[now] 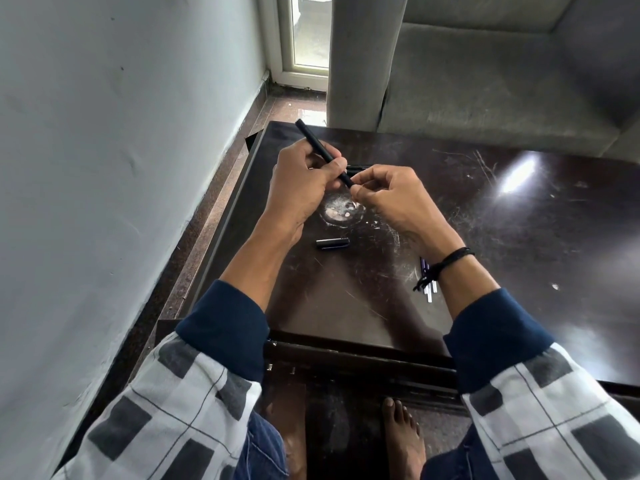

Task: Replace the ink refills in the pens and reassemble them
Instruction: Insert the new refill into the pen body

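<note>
Left hand grips barrel, its free end pointing to 11 o'clock. Right hand pinches the barrel's lower end. Cap on table at 6 o'clock of hands; refills at 5 o'clock, under right wrist.

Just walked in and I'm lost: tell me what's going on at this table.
A person seated at the dark table is working on a pen. The left hand grips the black pen barrel, tilted up and away, while the right hand pinches its lower end. A pen cap lies on the table nearer the person, and a few refills lie by the right wrist.
</note>
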Demonstrator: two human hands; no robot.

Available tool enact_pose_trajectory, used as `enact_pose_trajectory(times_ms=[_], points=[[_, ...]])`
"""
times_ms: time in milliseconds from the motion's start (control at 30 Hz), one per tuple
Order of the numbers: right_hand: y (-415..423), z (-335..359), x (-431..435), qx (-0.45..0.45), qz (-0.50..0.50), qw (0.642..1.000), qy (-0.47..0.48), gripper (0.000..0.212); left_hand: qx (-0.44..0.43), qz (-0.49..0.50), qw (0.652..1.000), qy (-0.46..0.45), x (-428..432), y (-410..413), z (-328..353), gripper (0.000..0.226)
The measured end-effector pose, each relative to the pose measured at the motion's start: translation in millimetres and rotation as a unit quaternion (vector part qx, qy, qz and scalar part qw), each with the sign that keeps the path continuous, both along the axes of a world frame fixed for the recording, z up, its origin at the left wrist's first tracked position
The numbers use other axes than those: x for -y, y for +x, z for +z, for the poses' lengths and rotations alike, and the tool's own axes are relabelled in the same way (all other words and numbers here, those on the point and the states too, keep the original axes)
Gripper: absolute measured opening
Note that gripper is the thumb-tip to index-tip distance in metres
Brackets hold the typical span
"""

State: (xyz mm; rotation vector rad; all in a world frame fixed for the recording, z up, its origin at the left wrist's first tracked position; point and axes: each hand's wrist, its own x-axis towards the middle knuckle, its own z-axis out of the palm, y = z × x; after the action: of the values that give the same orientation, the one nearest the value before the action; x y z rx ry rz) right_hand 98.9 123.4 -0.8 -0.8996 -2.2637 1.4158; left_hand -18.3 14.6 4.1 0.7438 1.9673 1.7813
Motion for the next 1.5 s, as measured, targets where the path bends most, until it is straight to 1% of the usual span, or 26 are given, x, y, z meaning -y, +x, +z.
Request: enact_pose_trajectory(times_ms=[133, 300, 400, 533, 633, 733, 900, 967, 1067, 1133, 1200, 1300, 1400, 1500], points=[[1.0, 0.3, -1.5, -0.005, -0.005, 1.000, -0.002, 0.018, 0.008, -0.004, 1.000, 0.005, -0.2, 1.6, 0.9, 0.006], [-0.5, 0.9, 0.3, -0.003, -0.007, 1.000, -0.005, 0.007, 0.018, -0.003, 1.000, 0.011, -1.0, 1.1, 0.5, 0.007], [-1.2, 0.4, 1.3, -0.004, 0.000, 1.000, -0.009, 0.006, 0.022, 0.000, 1.000, 0.011, -0.4, -0.1, 1.0, 0.009], [-0.3, -0.4, -0.5, -0.010, -0.005, 1.000, -0.012, 0.018, 0.031, 0.001, 0.999, 0.016, -0.1, 1.1, 2.2, 0.009], [-0.1, -0.8, -1.5, -0.012, -0.017, 1.000, -0.014, 0.011, 0.034, -0.002, 0.999, 0.017, -1.0, 1.3, 1.0, 0.007], [-0.8, -0.3, 0.4, -0.011, -0.009, 1.000, -0.022, 0.004, 0.040, -0.002, 0.999, 0.019, -0.7, 0.1, 0.6, 0.008], [-0.2, -0.6, 0.4, -0.012, 0.007, 1.000, -0.020, 0.016, 0.041, 0.002, 0.999, 0.018, 0.1, 0.4, 1.8, 0.011], [-0.2, -0.8, -0.5, -0.010, 0.001, 1.000, -0.013, 0.013, 0.044, -0.003, 0.999, 0.021, 0.0, 0.9, 1.8, 0.011], [-0.2, -0.3, -1.6, -0.015, -0.006, 1.000, -0.019, 0.003, 0.050, -0.010, 0.998, 0.026, -0.9, 1.1, 1.2, 0.008], [0.0, 0.3, -1.1, -0.021, 0.000, 0.999, -0.028, 0.003, 0.055, -0.012, 0.998, 0.031, -0.7, 0.3, 1.7, 0.008], [-0.1, 0.5, -0.5, -0.024, 0.002, 0.999, -0.030, 0.003, 0.064, -0.010, 0.997, 0.036, -0.5, -0.3, 2.3, 0.008], [-0.5, 0.3, -0.1, -0.033, -0.005, 0.999, -0.027, 0.016, 0.092, -0.017, 0.994, 0.050, 0.3, 0.7, 3.7, 0.007], [0.2, 0.5, -0.6, -0.049, -0.016, 0.998, -0.021, 0.009, 0.128, -0.031, 0.989, 0.071, 1.0, 1.7, 4.4, 0.008], [0.5, 0.5, -1.6, -0.049, -0.002, 0.998, -0.031, 0.010, 0.131, -0.029, 0.988, 0.074, 1.5, -0.4, 5.4, 0.009]])
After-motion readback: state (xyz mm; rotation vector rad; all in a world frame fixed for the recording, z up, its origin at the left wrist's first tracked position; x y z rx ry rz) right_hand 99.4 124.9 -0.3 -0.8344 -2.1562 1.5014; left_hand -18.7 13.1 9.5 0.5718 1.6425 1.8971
